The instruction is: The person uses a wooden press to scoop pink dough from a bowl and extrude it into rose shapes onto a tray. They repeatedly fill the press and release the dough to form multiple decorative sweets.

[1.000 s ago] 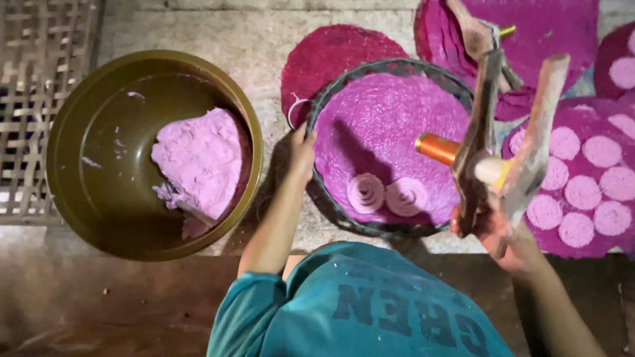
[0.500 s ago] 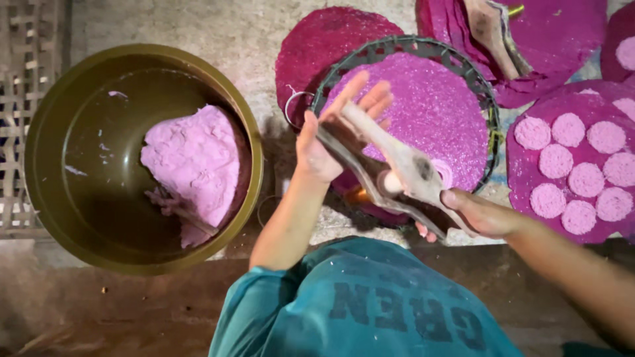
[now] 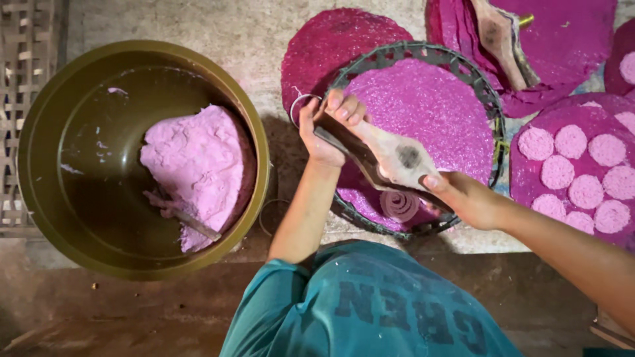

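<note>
Head view: wooden press point(image 3: 390, 158) between both hands, long axis upper-left to lower-right.

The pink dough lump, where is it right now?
In the head view, the pink dough lump sits inside the olive-green tub at left, beside the person's left hand.

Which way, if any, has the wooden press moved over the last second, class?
Yes. The wooden press, upright at the round tray's right edge before, now lies flat across its lower left, held by both left hand and right hand.
</note>
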